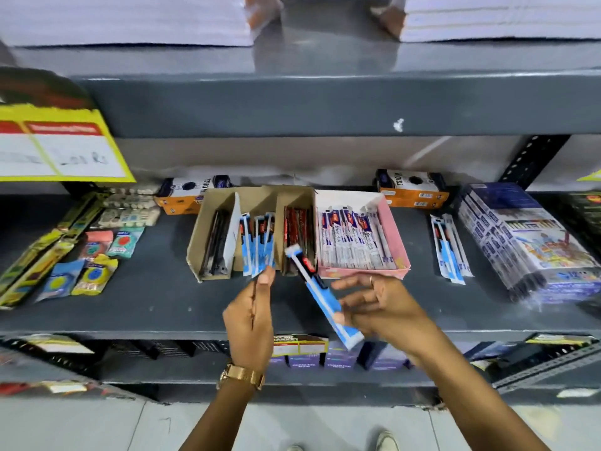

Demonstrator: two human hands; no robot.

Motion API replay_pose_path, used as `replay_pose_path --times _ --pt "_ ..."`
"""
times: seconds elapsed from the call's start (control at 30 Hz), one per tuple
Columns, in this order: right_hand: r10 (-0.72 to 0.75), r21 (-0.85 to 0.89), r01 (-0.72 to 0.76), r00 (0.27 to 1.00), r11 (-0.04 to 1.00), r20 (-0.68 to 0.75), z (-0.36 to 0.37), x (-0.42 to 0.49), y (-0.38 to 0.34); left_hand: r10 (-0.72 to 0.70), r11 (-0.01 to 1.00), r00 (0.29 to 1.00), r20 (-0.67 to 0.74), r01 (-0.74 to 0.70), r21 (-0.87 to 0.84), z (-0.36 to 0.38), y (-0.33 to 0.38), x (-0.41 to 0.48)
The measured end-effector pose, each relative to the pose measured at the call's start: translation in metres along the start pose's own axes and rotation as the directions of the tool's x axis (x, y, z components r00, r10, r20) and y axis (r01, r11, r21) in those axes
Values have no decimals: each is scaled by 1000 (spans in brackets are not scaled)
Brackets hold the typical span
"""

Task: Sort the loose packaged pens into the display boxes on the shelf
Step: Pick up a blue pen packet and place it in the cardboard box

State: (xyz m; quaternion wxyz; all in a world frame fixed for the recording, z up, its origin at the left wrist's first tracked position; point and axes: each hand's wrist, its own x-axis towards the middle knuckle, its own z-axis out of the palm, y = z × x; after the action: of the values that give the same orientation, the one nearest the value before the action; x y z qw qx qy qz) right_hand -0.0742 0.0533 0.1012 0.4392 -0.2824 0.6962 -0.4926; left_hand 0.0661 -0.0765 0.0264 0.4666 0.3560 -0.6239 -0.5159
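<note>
A brown cardboard display box (pixel 208 229) with three compartments sits mid-shelf: dark pens on the left, blue-packaged pens (pixel 258 244) in the middle, red-packaged pens (pixel 297 232) on the right. Beside it stands a pink box (pixel 395 236) full of white-packaged pens. My left hand (pixel 252 315) touches the lower ends of the blue packs with its fingertips. My right hand (pixel 379 309) holds one blue-packaged pen (pixel 320 292), angled with its top toward the brown box. Two or three loose blue-packaged pens (pixel 450 249) lie on the shelf right of the pink box.
Erasers and pencil packs (pixel 94 255) lie at the shelf's left. Two orange-black boxes (pixel 411 188) sit at the back. A wrapped bundle of pen boxes (pixel 527 242) fills the right. The shelf above (pixel 292 105) overhangs, with a yellow sign (pixel 55 148) at left.
</note>
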Motion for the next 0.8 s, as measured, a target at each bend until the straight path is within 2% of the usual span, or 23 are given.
replay_pose_path --times 0.07,0.1,0.17,0.23,0.4,0.57,0.8 --pt "-80 -44 80 997 996 -10 14 15 -20 188 936 982 -5 -177 303 -23 -12 7" --pt "-109 -76 108 994 991 -13 23 25 -29 232 879 972 22 -219 423 -34 -18 11" --pt "-145 -147 141 989 979 -14 38 45 -43 232 776 970 78 -233 586 -50 -31 16" --pt "-155 -216 151 988 964 1 57 69 -56 200 708 974 105 -218 672 -62 -44 19" --pt "-128 -421 98 991 902 -44 102 135 -75 227 510 934 275 -354 784 -70 -62 24" --pt "-51 -595 -26 993 803 -111 135 170 -67 243 462 921 304 -385 799 -71 -73 27" --pt "-83 -740 -22 991 672 -104 159 181 -51 268 421 913 309 -399 814 -71 -78 29"
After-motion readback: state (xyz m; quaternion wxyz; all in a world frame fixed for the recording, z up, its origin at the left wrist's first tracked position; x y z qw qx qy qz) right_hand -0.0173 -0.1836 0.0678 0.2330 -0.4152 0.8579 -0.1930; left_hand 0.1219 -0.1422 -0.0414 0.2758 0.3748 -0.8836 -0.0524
